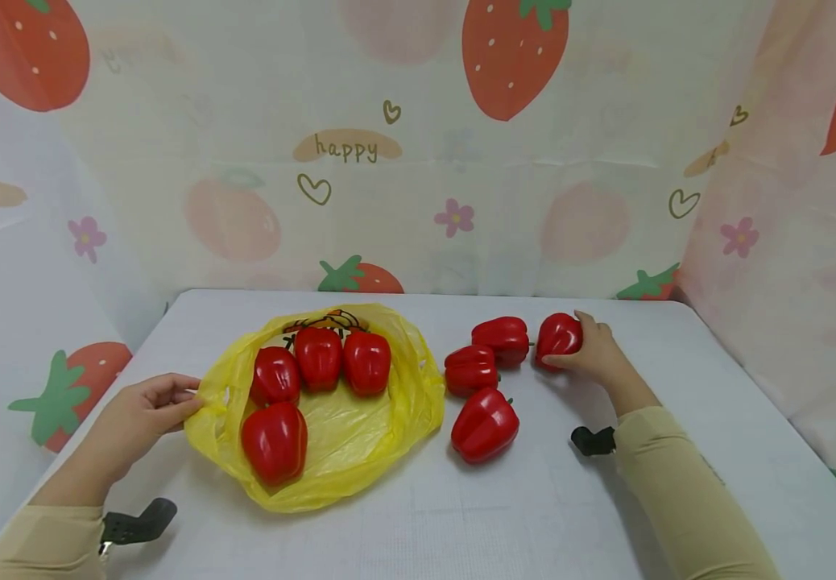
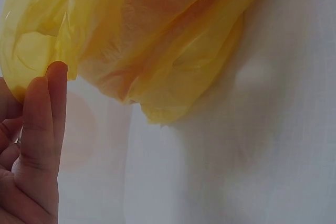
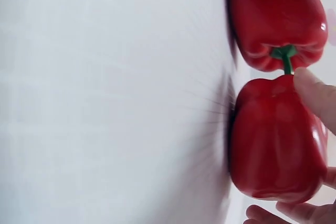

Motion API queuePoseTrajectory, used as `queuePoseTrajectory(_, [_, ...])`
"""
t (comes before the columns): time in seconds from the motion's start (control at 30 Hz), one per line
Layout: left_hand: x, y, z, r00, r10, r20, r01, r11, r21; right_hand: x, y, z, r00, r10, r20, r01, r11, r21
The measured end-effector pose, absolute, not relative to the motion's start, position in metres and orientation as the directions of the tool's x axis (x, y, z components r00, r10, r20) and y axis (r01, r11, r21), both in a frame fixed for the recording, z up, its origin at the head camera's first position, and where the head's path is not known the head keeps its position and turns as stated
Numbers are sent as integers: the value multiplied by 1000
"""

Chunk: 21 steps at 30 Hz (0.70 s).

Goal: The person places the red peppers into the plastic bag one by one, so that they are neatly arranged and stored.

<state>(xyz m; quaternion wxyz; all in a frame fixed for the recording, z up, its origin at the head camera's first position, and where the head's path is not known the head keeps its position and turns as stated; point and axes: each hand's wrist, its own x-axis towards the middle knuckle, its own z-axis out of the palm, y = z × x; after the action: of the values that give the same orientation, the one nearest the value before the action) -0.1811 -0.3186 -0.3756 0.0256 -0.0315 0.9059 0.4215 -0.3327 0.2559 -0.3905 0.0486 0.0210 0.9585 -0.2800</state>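
A yellow plastic bag (image 1: 345, 491) lies spread on the table with its mouth wide, several red bell peppers (image 1: 275, 443) inside along its left and far side. My left hand (image 1: 146, 415) pinches the bag's left rim between thumb and fingers; the left wrist view shows the thin yellow film (image 2: 189, 72) at the fingertips. At the far right, my right hand (image 1: 595, 350) grips a red bell pepper (image 1: 559, 340) from its right side, thumb toward the near side. In the right wrist view this pepper (image 3: 278, 140) sits at the tabletop, by another pepper's green stem (image 3: 286, 59).
Three more red bell peppers, a far one (image 1: 501, 340), a middle one (image 1: 472, 370) and a near one (image 1: 486, 425), lie between the bag and my right hand. A strawberry-patterned curtain (image 1: 418, 217) stands behind the white table (image 1: 418, 540) and along its sides.
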Motion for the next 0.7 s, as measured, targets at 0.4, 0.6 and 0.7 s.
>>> queuePoseTrajectory(0.4, [-181, -318, -376, -997, -31, -71, -74, 640, 765, -335, 252, -398, -995, 42, -91, 83, 858, -508])
queuePoseTrajectory(0.6, [-181, -319, -377, -997, -31, -67, -72, 642, 764, -334, 256, -399, -997, 27, -75, 60, 868, -493])
queuePoseTrajectory(0.7, [-181, -319, -377, -997, -28, -65, -68, 643, 763, -334, 256, -399, -997, 19, -73, 53, 866, -497])
